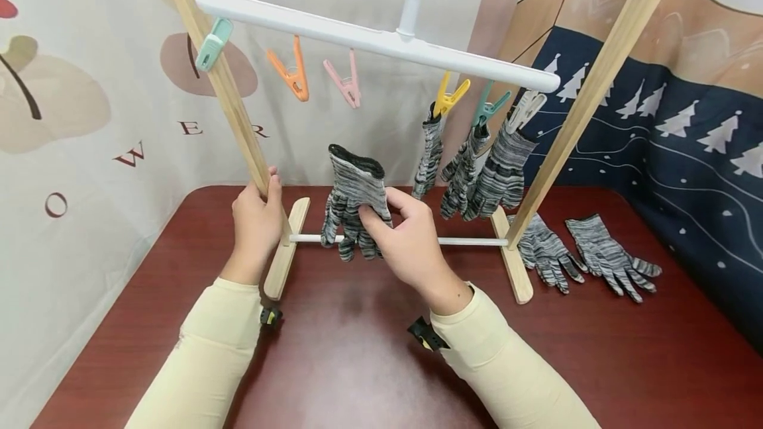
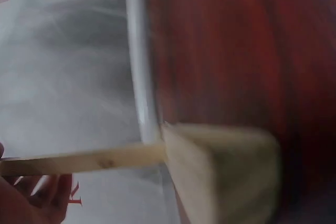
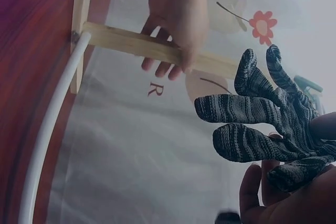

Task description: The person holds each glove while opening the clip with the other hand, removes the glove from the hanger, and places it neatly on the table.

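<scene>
My left hand [image 1: 257, 214] grips the left wooden post [image 1: 235, 101] of a rack low down; in the right wrist view its fingers come round behind the post. With thumb and fingers my right hand [image 1: 417, 237] pinches a grey-black knitted glove [image 1: 357, 184], cuff up and fingers hanging, in front of the rack. Above it is a tilted white hanger bar [image 1: 334, 26]. From its right part three similar gloves hang by a yellow clip [image 1: 447, 98], a teal clip [image 1: 489, 108] and a white clip [image 1: 526, 110]. An orange clip [image 1: 292, 71], a pink clip [image 1: 346, 81] and a mint clip [image 1: 214, 44] hold nothing.
Two more gloves, one lying flat [image 1: 614, 257] and one partly behind the right post [image 1: 545, 253], are on the dark red table [image 1: 334, 363]. A white rod [image 1: 471, 241] joins the rack's wooden feet [image 1: 515, 277]. Patterned cloth [image 1: 679, 124] stands behind.
</scene>
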`<state>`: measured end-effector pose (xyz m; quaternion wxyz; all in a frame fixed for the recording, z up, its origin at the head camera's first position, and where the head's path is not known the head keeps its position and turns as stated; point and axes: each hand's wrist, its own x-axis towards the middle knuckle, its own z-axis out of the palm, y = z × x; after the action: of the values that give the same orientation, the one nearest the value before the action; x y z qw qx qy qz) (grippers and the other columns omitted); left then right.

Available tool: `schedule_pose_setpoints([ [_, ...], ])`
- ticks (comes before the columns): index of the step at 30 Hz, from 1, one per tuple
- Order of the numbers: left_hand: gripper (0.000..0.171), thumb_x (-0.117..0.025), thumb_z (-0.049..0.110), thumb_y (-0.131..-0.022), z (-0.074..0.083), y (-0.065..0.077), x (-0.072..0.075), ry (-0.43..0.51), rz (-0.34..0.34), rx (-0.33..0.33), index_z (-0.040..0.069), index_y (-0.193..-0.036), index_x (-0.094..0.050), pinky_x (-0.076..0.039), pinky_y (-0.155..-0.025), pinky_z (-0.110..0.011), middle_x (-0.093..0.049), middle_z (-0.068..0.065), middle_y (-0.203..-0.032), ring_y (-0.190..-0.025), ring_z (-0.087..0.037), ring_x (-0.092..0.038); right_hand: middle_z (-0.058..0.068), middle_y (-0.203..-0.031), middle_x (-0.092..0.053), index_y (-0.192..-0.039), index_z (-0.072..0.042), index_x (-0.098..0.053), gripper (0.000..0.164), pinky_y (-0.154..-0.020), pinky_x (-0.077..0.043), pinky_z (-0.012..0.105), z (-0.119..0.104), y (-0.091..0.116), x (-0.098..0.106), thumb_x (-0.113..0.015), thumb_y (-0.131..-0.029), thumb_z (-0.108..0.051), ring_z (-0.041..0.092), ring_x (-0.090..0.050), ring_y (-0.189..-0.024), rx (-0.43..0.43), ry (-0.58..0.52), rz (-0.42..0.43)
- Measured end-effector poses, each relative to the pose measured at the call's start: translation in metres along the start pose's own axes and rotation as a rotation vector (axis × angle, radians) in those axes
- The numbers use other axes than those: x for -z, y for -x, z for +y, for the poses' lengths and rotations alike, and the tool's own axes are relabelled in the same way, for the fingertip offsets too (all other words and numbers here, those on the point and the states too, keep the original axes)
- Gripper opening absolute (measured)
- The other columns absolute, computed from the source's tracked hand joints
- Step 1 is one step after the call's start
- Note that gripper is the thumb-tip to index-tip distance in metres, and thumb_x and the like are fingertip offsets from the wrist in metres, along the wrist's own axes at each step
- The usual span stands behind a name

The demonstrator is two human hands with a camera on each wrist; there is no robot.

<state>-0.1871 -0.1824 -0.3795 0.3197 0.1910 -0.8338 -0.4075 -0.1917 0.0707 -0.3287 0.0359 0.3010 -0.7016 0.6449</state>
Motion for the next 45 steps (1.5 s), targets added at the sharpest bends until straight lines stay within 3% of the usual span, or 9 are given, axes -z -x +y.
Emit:
schedule_pose_setpoints([
  [4,0.049,-0.040,0.045,-0.106,0.002,-0.001,0.002,-0.146,0.002,-0.022,0.013,-0.135,-0.063,-0.051,-0.083,-0.057,-0.074,-0.015,-0.113,-0.099,-0.040,-0.070,0.007,-0.096,-0.073,-0.106,-0.008,-0.074,0.016,-0.064,-0.050,0.024,0.000,0.001,0.006,-0.067,-0.092,-0.010,0.011,-0.060,-0.076,0.003,0.021,-0.001],
  [8,0.054,-0.034,0.048,-0.106,0.006,-0.001,0.005,-0.219,-0.020,-0.025,0.012,-0.131,-0.065,-0.050,-0.075,-0.059,-0.077,-0.013,-0.101,-0.093,-0.041,-0.071,0.008,-0.099,-0.073,-0.108,-0.008,-0.074,0.017,-0.066,-0.052,0.025,0.001,0.004,0.019,-0.067,-0.093,-0.010,0.011,-0.062,-0.077,-0.014,0.040,-0.029],
  [14,0.055,-0.033,0.048,-0.107,0.007,0.000,0.006,-0.235,-0.035,-0.020,0.009,-0.122,-0.069,-0.050,-0.074,-0.059,-0.077,-0.015,-0.095,-0.088,-0.042,-0.071,0.010,-0.101,-0.075,-0.112,-0.010,-0.074,0.020,-0.071,-0.058,0.031,-0.003,0.013,0.043,-0.068,-0.095,-0.016,0.012,-0.070,-0.080,-0.092,0.069,-0.090],
  [25,0.056,-0.032,0.048,-0.107,0.005,0.000,0.006,-0.239,-0.047,-0.024,0.007,-0.120,-0.069,-0.049,-0.074,-0.058,-0.077,-0.016,-0.093,-0.085,-0.042,-0.071,0.004,-0.114,-0.070,-0.112,-0.011,-0.074,0.019,-0.080,-0.055,0.025,0.003,0.043,0.093,-0.069,-0.094,-0.014,0.008,-0.065,-0.097,-0.135,0.254,-0.179],
  [28,0.056,-0.033,0.048,-0.107,0.005,0.000,0.006,-0.246,-0.048,-0.020,0.006,-0.116,-0.070,-0.049,-0.073,-0.058,-0.076,-0.016,-0.091,-0.084,-0.043,-0.070,0.002,-0.101,-0.071,-0.109,-0.011,-0.073,0.016,-0.073,-0.054,0.026,0.008,0.052,0.105,-0.068,-0.096,-0.018,0.008,-0.065,-0.083,-0.195,0.285,-0.194],
  [30,0.057,-0.032,0.048,-0.107,0.006,0.000,0.006,-0.247,-0.049,-0.016,0.006,-0.115,-0.071,-0.049,-0.073,-0.058,-0.076,-0.016,-0.091,-0.084,-0.043,-0.070,0.000,-0.083,-0.065,-0.097,-0.011,-0.071,0.011,-0.067,-0.051,0.025,0.013,0.056,0.111,-0.068,-0.096,-0.021,0.006,-0.059,-0.070,-0.221,0.322,-0.195],
  [32,0.057,-0.032,0.048,-0.107,0.006,-0.001,0.006,-0.248,-0.052,-0.013,0.007,-0.115,-0.071,-0.049,-0.074,-0.058,-0.076,-0.016,-0.091,-0.085,-0.043,-0.070,-0.002,-0.070,-0.053,-0.081,-0.009,-0.064,0.020,-0.062,-0.046,0.026,0.018,0.059,0.117,-0.068,-0.096,-0.023,0.007,-0.049,-0.061,-0.228,0.358,-0.189],
  [39,0.061,-0.030,0.051,-0.107,0.006,-0.002,0.005,-0.258,-0.066,0.001,0.006,-0.115,-0.071,-0.050,-0.074,-0.058,-0.077,-0.016,-0.092,-0.087,-0.044,-0.070,-0.004,-0.071,-0.048,-0.067,-0.010,-0.053,0.033,-0.062,-0.042,0.023,0.041,0.063,0.130,-0.070,-0.094,-0.018,0.006,-0.043,-0.062,-0.201,0.405,-0.202],
  [45,0.063,-0.029,0.052,-0.106,0.005,-0.002,0.006,-0.265,-0.068,0.011,0.005,-0.113,-0.071,-0.050,-0.074,-0.057,-0.076,-0.017,-0.091,-0.087,-0.044,-0.070,-0.007,-0.059,-0.029,-0.061,-0.008,-0.036,0.048,-0.050,-0.031,0.023,0.058,0.061,0.138,-0.073,-0.090,-0.017,0.004,-0.028,-0.051,-0.282,0.432,-0.229],
])
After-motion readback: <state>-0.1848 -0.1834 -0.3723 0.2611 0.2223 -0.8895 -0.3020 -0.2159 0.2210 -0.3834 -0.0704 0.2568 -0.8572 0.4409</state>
